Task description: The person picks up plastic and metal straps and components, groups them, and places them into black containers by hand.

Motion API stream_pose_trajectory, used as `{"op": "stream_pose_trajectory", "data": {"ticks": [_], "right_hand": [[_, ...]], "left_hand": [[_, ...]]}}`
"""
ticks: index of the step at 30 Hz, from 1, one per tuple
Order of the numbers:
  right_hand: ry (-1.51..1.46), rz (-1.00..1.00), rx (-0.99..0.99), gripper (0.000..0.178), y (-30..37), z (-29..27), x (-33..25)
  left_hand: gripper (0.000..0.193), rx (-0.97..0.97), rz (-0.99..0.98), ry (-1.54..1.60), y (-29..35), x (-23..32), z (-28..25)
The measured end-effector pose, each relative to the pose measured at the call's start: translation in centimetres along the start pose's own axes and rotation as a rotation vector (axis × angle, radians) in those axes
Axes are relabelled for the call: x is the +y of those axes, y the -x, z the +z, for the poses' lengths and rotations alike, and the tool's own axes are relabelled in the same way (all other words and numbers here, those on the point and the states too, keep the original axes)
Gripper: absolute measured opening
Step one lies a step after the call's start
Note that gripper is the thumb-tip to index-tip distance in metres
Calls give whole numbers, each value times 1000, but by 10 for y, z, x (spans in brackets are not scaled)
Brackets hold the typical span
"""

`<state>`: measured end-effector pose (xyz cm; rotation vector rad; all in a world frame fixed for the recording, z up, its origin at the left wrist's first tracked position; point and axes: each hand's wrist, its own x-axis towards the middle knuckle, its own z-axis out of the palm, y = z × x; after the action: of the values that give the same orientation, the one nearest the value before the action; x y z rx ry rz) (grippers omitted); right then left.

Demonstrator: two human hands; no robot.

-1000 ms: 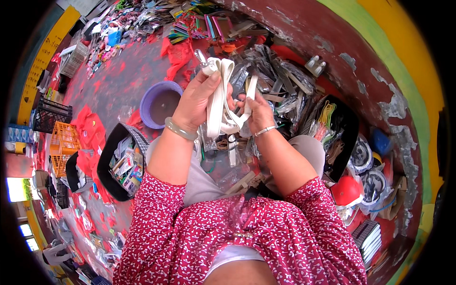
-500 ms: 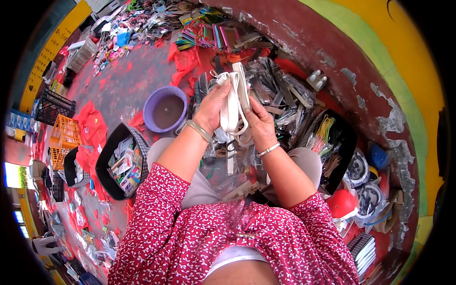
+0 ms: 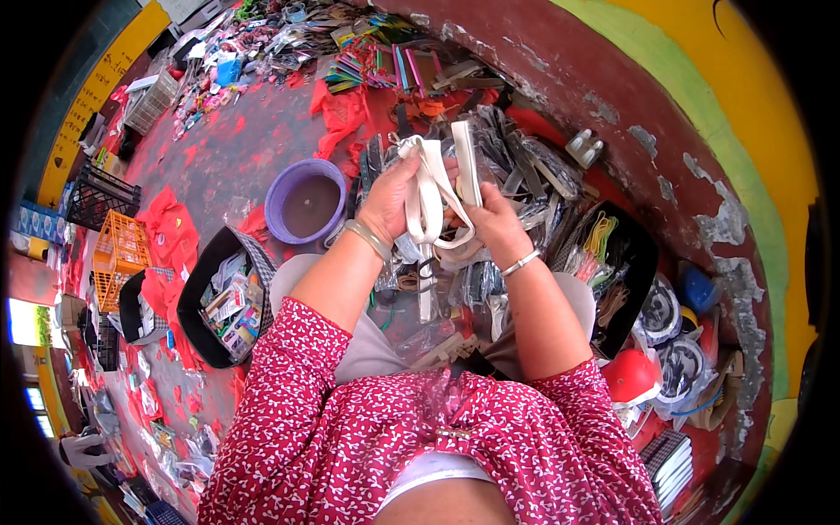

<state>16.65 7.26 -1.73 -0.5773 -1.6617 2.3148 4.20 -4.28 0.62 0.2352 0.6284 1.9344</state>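
A white belt (image 3: 426, 203) hangs in long folded loops between my two hands, above the floor in front of my knees. My left hand (image 3: 388, 206) is closed around its looped part, near a small metal piece that looks like a buckle. Gripped in my right hand (image 3: 502, 229) is a flat folded length (image 3: 466, 162) of the same white strap, standing upright and apart from the left loops. A slack curve of strap joins the two sides low down. Some fingertips of both hands are hidden behind the strap. Beyond lies a heap of dark belts (image 3: 529, 171), many in clear plastic.
A purple basin (image 3: 276, 185) stands left of my left hand. Black bins with goods sit left (image 3: 194, 306) and right (image 3: 646, 262) of my knees. An orange crate (image 3: 118, 254) is farther left. A red round object (image 3: 630, 374) lies beside the peeling wall (image 3: 643, 140).
My right hand has moved right and slightly nearer to me, drawing its folded strap away from the left loops. My left hand stays almost in place.
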Motion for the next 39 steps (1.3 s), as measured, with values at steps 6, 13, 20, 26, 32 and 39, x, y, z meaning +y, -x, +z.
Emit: {"op": "stream_pose_trajectory", "data": {"ticks": [6, 13, 20, 26, 32, 39], "right_hand": [[21, 86, -206, 32, 1, 8, 2], [97, 184, -382, 34, 8, 17, 3], [96, 159, -219, 34, 0, 3, 4], [272, 92, 137, 25, -3, -12, -16], [-106, 251, 156, 24, -2, -23, -16], [-67, 142, 11, 34, 2, -4, -7]], "left_hand": [[30, 65, 127, 12, -1, 5, -6], [38, 36, 38, 82, -4, -7, -8], [32, 66, 22, 38, -7, -3, -9], [23, 113, -59, -193, 4, 12, -10], [28, 33, -50, -629, -1, 0, -14], [33, 1, 112, -963, -10, -32, -32]]}}
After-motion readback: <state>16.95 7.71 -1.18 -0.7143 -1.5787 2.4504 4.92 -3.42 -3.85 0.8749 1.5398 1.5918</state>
